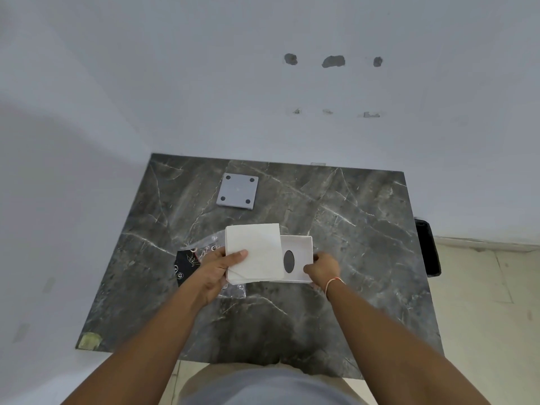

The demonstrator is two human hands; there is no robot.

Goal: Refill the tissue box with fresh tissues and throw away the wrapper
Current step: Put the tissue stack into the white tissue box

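Gripping a flat stack of tissues [254,252], the left hand [217,268] overlaps it onto the upturned tissue box [301,258]; the right hand [323,268] clasps the box's right end, oval slot pointing away, above the table [350,229].

Plain indoor room, likely home or bare rented space; exact kind unclear. Dark grey marble-patterned rectangular desk [336,217] pushed into corner of white painted walls [204,83]. Wall scarred with chipped grey patches [333,61], as from removed fixture. Pale beige tiled floor [479,287] at right. Black bin [428,247] beside desk edge, only partly seen.
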